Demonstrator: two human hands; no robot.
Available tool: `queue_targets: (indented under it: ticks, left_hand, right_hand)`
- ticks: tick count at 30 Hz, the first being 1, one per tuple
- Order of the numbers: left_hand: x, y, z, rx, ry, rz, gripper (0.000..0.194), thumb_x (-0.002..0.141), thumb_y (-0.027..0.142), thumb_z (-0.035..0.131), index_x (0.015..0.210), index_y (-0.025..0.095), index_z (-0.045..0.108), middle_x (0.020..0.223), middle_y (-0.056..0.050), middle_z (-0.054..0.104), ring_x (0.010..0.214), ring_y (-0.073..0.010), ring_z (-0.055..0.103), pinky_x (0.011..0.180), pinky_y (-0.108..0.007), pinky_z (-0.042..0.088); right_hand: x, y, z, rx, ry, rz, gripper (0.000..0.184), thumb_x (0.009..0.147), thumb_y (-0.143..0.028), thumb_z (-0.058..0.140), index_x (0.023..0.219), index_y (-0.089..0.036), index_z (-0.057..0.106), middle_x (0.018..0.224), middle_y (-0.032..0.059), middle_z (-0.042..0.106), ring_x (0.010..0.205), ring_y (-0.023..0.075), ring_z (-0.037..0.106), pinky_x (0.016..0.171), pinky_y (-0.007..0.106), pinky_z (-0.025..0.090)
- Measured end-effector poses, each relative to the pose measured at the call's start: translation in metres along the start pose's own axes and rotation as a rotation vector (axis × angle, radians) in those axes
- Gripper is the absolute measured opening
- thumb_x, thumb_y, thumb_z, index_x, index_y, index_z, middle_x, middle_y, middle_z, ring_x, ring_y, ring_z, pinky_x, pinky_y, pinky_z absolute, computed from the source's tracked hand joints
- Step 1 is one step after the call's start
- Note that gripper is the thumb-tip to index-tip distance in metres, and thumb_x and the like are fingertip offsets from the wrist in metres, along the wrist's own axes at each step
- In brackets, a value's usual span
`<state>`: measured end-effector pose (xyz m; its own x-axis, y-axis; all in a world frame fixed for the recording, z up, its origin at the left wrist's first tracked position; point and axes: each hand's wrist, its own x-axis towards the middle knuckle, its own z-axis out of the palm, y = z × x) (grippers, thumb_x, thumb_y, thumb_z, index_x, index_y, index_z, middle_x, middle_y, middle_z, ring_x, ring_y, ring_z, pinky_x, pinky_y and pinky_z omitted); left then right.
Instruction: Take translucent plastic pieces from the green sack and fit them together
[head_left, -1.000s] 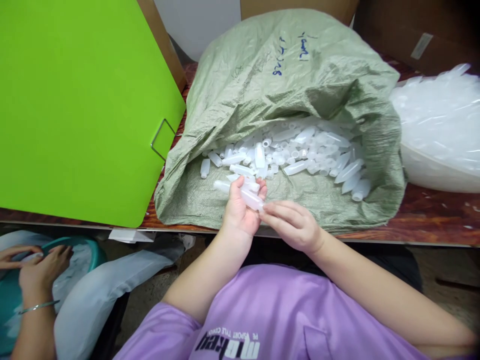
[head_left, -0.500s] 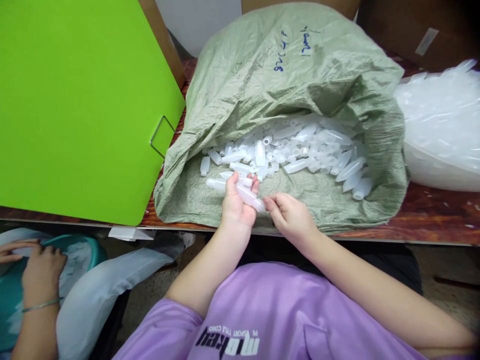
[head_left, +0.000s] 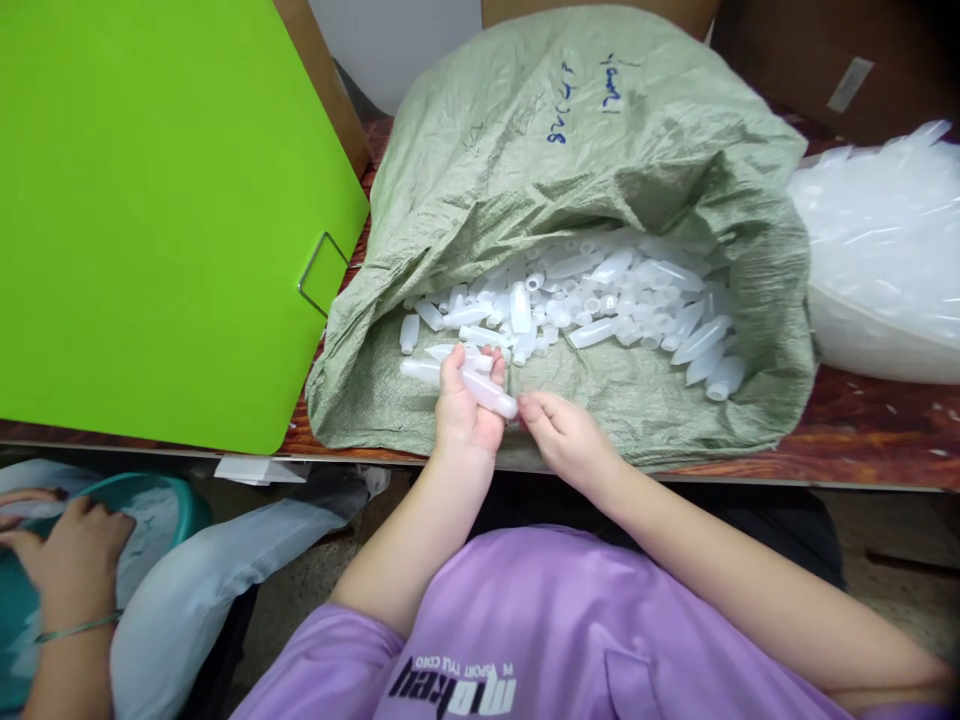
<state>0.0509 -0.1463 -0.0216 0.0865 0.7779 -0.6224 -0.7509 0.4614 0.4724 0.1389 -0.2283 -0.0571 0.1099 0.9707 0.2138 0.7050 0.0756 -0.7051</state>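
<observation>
My left hand (head_left: 466, 420) is closed around a milky, translucent plastic tube (head_left: 489, 392), which lies across the palm and slants down to the right. A second pale tube rests by its fingertips. My right hand (head_left: 564, 428) is pinched at the tube's lower right end; whatever is between its fingertips is hidden. Both hands are at the mouth of a greenish woven sack (head_left: 592, 170). Inside the sack lies a heap of similar small tubes (head_left: 592, 300), some pointed, some with open round necks.
A bright green board (head_left: 165, 220) with a wire handle stands at left. To the right bulges a clear bag (head_left: 885, 260) of similar white pieces. At lower left, a co-worker's hand (head_left: 79, 550) works over a teal basin (head_left: 196, 515). A cardboard box (head_left: 795, 60) stands behind.
My left hand has moved slightly left and up with the tube. My right hand has followed a little to the left. The co-worker's hand has shifted over the basin.
</observation>
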Motion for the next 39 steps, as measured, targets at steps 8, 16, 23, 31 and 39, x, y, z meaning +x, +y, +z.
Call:
queue_targets:
  ticks: [8,16,23,31,39]
  left_hand:
    - [-0.001,0.003,-0.004,-0.073,-0.091,0.053,0.008,0.082,0.022,0.053,0.077,0.016,0.051,0.072,-0.001,0.059,0.065,-0.009,0.062,0.064,-0.017,0.053]
    - [0.001,0.007,-0.008,-0.091,-0.078,0.101,0.007,0.078,0.02,0.057,0.081,0.017,0.052,0.072,0.001,0.058,0.066,-0.0098,0.063,0.063,-0.019,0.053]
    - [0.001,0.009,-0.011,-0.077,-0.061,0.079,0.006,0.081,0.02,0.054,0.078,0.015,0.052,0.071,0.0,0.06,0.063,-0.0093,0.062,0.057,-0.017,0.052]
    - [0.003,0.008,-0.015,-0.024,-0.054,0.024,0.011,0.081,0.024,0.053,0.078,0.014,0.052,0.07,-0.002,0.059,0.054,-0.0074,0.057,0.047,-0.014,0.047]
    - [0.002,0.011,-0.016,-0.006,-0.027,0.002,0.012,0.082,0.024,0.052,0.077,0.013,0.052,0.068,-0.002,0.058,0.053,-0.0076,0.057,0.045,-0.014,0.044]
  right_hand:
    - [0.003,-0.005,0.005,0.028,-0.014,-0.06,0.035,0.094,-0.035,0.026,0.08,-0.019,0.054,0.075,0.0055,0.058,0.069,0.0175,0.055,0.065,0.031,0.046]
    - [0.008,-0.015,0.005,-0.041,-0.077,-0.093,0.025,0.091,-0.035,0.037,0.081,-0.019,0.052,0.073,0.0042,0.057,0.069,0.0181,0.053,0.063,0.03,0.042]
    - [0.006,-0.019,0.007,0.079,-0.125,-0.028,0.03,0.093,-0.037,0.03,0.081,-0.019,0.05,0.075,0.003,0.057,0.071,0.0163,0.054,0.062,0.028,0.042]
    - [0.006,-0.014,0.0,-0.446,0.088,-0.423,0.033,0.09,-0.037,0.037,0.078,-0.016,0.059,0.07,0.0073,0.053,0.066,0.0195,0.048,0.059,0.031,0.036]
    - [0.01,-0.014,0.005,-0.546,0.097,-0.493,0.034,0.089,-0.036,0.038,0.071,-0.016,0.059,0.064,0.0067,0.054,0.062,0.0186,0.047,0.057,0.031,0.033]
